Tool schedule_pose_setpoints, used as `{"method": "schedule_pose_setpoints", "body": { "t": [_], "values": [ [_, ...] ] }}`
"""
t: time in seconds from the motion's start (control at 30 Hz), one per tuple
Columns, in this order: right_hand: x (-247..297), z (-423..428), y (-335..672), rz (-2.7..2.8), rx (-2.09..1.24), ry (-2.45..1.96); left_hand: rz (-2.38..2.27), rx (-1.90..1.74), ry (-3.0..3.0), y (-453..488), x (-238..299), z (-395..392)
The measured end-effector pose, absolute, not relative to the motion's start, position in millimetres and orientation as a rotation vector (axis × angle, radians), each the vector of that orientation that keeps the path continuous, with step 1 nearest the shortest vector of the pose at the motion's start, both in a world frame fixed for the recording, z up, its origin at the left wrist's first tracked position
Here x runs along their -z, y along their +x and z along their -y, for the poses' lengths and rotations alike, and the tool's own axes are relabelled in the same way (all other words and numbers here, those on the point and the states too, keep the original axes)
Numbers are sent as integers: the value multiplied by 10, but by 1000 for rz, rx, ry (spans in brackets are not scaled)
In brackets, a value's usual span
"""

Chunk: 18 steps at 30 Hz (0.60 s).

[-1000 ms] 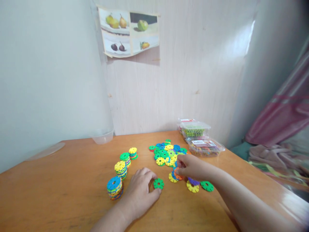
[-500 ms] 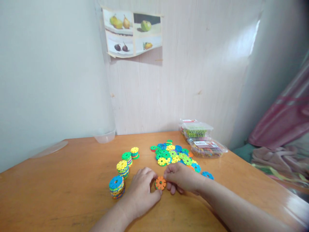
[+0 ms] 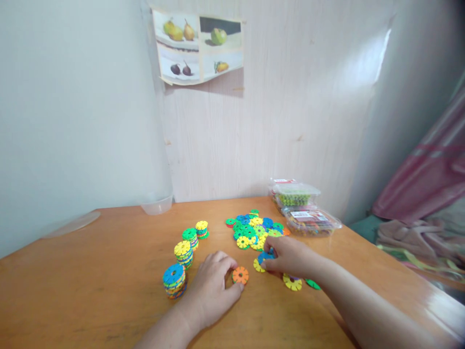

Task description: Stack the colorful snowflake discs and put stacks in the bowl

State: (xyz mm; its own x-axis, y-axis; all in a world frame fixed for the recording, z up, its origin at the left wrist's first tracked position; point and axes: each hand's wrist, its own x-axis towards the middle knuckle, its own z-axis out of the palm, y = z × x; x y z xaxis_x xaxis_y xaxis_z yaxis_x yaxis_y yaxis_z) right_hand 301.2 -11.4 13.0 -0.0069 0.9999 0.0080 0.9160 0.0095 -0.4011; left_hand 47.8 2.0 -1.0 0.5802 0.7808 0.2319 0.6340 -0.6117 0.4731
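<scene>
My left hand (image 3: 212, 287) rests on the wooden table (image 3: 90, 291), fingers curled around a small stack of discs topped by an orange disc (image 3: 240, 275). My right hand (image 3: 286, 257) lies a little to the right, its fingertips pinching a blue disc (image 3: 266, 256) at the near edge of the loose pile of coloured slotted discs (image 3: 254, 230). A yellow disc (image 3: 292, 283) and a green one (image 3: 312, 284) lie under my right wrist. Finished stacks stand to the left: a blue-topped stack (image 3: 173, 280), a yellow-topped stack (image 3: 183, 254) and two smaller stacks (image 3: 195, 232).
Clear plastic boxes (image 3: 303, 208) with coloured pieces stand at the table's back right. A clear plastic tub (image 3: 157, 206) and a clear lid (image 3: 70, 225) sit by the wall at the back left. A fruit picture (image 3: 198, 46) hangs on the wall. Pink cloth (image 3: 421, 194) is off the right edge.
My right hand set an orange disc on the green one held by my left hand, then moved back right to the pile and pinched a blue disc. My left hand stayed put.
</scene>
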Motion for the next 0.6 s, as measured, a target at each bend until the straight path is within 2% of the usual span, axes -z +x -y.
{"method": "schedule_pose_setpoints", "body": {
  "t": [0.33, 0.6],
  "values": [
    [-101, 49, 2947, 1843, -519, -1842, -1158, -608, 2463, 485, 0, -9],
    [-35, 139, 2590, 1567, -1192, -1533, -1155, -598, 2486, 477, -13, -7]
  ]
}}
